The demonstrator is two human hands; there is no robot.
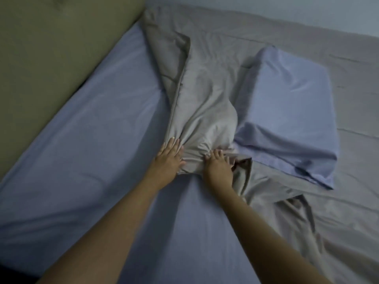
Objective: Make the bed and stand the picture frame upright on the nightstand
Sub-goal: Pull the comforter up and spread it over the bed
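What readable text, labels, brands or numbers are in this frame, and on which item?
None. No text, label, brand or number shows anywhere.
Grey blanket: plain fabric, no tag in view.
Blue pillow: plain case, no print.
Blue fitted sheet: plain.
Headboard: plain upholstery.
Left hand and right hand rest on the bunched blanket; nothing worn on them shows writing.

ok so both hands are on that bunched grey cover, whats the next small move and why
Probably draw the bunch toward the olive headboard. The grey cover is gathered in a ridge, the left hand flat against it and the right hand pressing into its folds, while the blue sheet lies bare. The pillow sitting on the cover may drag.
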